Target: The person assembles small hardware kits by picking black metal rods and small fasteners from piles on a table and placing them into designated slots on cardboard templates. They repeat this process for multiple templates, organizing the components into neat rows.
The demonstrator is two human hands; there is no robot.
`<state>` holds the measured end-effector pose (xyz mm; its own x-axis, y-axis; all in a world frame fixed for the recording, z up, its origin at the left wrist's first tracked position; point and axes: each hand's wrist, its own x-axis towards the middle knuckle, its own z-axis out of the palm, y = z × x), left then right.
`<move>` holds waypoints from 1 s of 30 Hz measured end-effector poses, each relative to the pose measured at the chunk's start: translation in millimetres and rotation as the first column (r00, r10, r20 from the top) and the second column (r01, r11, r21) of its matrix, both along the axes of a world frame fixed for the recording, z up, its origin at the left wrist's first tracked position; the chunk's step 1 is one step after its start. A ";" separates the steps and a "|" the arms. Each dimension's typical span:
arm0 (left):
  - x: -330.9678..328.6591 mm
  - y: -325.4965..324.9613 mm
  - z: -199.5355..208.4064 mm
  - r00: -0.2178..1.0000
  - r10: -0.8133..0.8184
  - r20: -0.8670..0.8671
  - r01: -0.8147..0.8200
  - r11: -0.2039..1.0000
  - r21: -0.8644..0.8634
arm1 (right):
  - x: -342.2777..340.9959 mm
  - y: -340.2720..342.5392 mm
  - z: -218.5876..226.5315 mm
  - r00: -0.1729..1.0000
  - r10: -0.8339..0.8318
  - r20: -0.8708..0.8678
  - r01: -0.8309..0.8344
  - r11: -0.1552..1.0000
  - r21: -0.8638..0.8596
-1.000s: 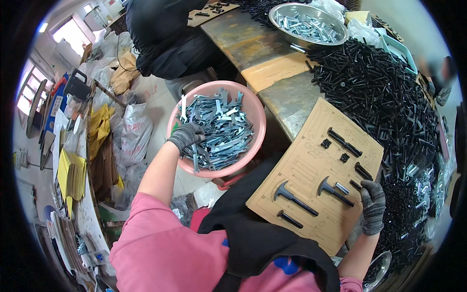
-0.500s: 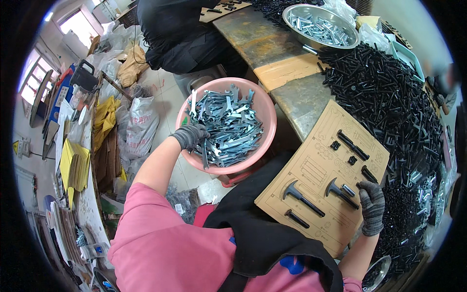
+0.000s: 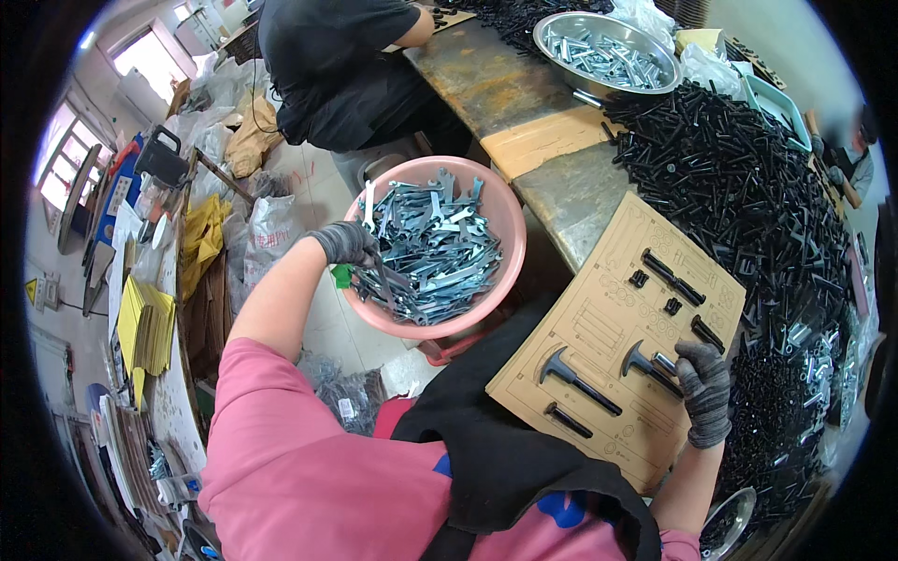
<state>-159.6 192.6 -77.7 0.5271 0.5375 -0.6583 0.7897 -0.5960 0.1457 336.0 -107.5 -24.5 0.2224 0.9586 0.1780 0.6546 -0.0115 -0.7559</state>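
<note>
"As the left hand in its grey knit glove (image 3: 344, 244) curls at the left side of the round pink plastic basin (image 3: 513, 234), is it holding anything?"

"Its fingers are closed on what looks like a dark, flat metal wrench (image 3: 384, 280), pointing down over the silver-grey steel wrenches (image 3: 444, 245) heaped inside."

"What's changed?"

"It has drawn back toward the rim, so I'd judge one piece is already parted from the rest."

"And the other?"

"The grey-gloved right hand (image 3: 703, 393) has shifted slightly inward over the tan printed cardboard sheet (image 3: 599, 318), just beside a short silver metal tube (image 3: 663, 362). Its fingers are bent; I can't tell whether they grip anything."

"What's hidden?"

"The glove covers the wrench's upper end. Farther out, the top edge cuts off the dark-clothed co-worker (image 3: 346, 75)."
</note>
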 end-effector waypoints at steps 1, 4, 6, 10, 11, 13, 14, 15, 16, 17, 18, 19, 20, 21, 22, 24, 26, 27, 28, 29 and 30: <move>-1.9 -1.0 14.1 0.996 0.055 0.076 -0.056 0.998 0.002 | -5.8 3.0 2.1 1.000 0.010 -0.022 -0.010 1.000 -0.008; 7.7 1.4 48.6 0.838 0.504 0.211 -0.465 0.860 -0.208 | -20.5 12.6 2.3 0.993 0.118 0.022 -0.119 0.992 0.052; 17.8 -0.5 62.9 0.739 0.615 0.277 -0.569 0.789 -0.234 | -28.1 23.8 -1.2 0.972 0.214 0.094 -0.224 0.969 0.109; 58.7 -15.6 77.5 0.535 0.675 0.508 -0.451 0.737 -0.503 | -58.4 46.0 12.1 0.961 0.264 0.087 -0.271 0.959 0.083; 81.6 -22.5 84.9 0.545 0.676 0.496 -0.392 0.729 -0.562 | -65.1 51.4 13.9 0.970 0.241 0.014 -0.241 0.967 0.079; 122.9 -36.1 95.5 0.650 0.559 0.516 -0.190 0.776 -0.602 | -70.1 65.3 8.7 0.924 0.260 -0.280 -0.263 0.964 0.026; 143.2 -43.3 99.1 0.745 0.382 0.546 -0.075 0.862 -0.501 | -73.6 72.6 8.7 0.875 0.277 -0.396 -0.286 0.958 0.039; 164.3 -52.8 106.5 0.804 0.189 0.564 0.054 0.921 -0.385 | -76.0 79.2 8.1 0.810 0.294 -0.508 -0.309 0.949 0.057; 189.0 -60.0 111.9 0.817 -0.013 0.576 0.203 0.942 -0.268 | -74.2 82.8 7.3 0.765 0.318 -0.560 -0.385 0.923 -0.002; 216.0 -71.7 122.1 0.859 0.127 0.496 0.107 0.903 -0.416 | -72.3 83.5 7.3 0.715 0.332 -0.615 -0.459 0.887 -0.055; 229.5 -77.5 117.6 0.831 0.232 0.505 0.077 0.853 -0.517 | -78.4 82.6 14.1 0.671 0.310 -0.674 -0.519 0.846 -0.127; 240.9 -81.1 116.0 0.800 0.326 0.504 0.063 0.790 -0.610 | -76.2 83.5 3.5 0.601 0.398 -0.693 -0.643 0.756 -0.123; 250.7 -75.0 100.2 0.734 0.326 0.595 0.159 0.770 -0.617 | -72.7 73.5 1.2 0.465 0.223 -0.857 -0.637 0.757 -0.148; 261.4 -76.2 98.3 0.653 0.346 0.674 0.228 0.758 -0.611 | -76.3 67.3 8.1 0.286 0.035 -0.958 -0.638 0.752 -0.163; 270.4 -79.2 98.4 0.635 0.370 0.679 0.200 0.769 -0.607 | -74.2 62.3 5.6 0.217 0.026 -0.976 -0.597 0.795 -0.111; 287.2 -90.3 103.5 0.580 0.428 0.693 0.157 0.776 -0.611 | -67.4 53.3 -1.5 0.068 0.084 -0.994 -0.535 0.844 0.035; 301.9 -102.3 106.0 0.505 0.497 0.706 0.128 0.766 -0.630 | -63.7 42.4 -7.0 0.026 0.110 -0.994 -0.420 0.903 0.089; 306.4 -105.5 102.9 0.431 0.542 0.722 0.145 0.747 -0.648 | -60.4 38.4 -6.2 0.085 0.125 -0.989 -0.377 0.922 0.084; 310.9 -107.4 97.4 0.354 0.586 0.729 0.165 0.728 -0.665 | -56.1 34.3 -4.4 0.145 0.136 -0.980 -0.334 0.939 0.081; 315.2 -111.4 93.8 0.274 0.627 0.729 0.186 0.709 -0.680 | -52.9 30.3 -1.9 0.206 0.143 -0.968 -0.290 0.954 0.079; 322.6 -123.5 97.0 0.194 0.644 0.740 0.199 0.712 -0.673 | -53.7 26.7 1.5 0.287 0.139 -0.948 -0.200 0.976 0.083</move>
<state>163.0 69.1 19.4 0.8418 0.5393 0.0216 -0.1053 0.1247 0.9866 282.3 -80.8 -23.1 0.0385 0.9963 -0.0765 -0.5180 -0.0455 -0.8542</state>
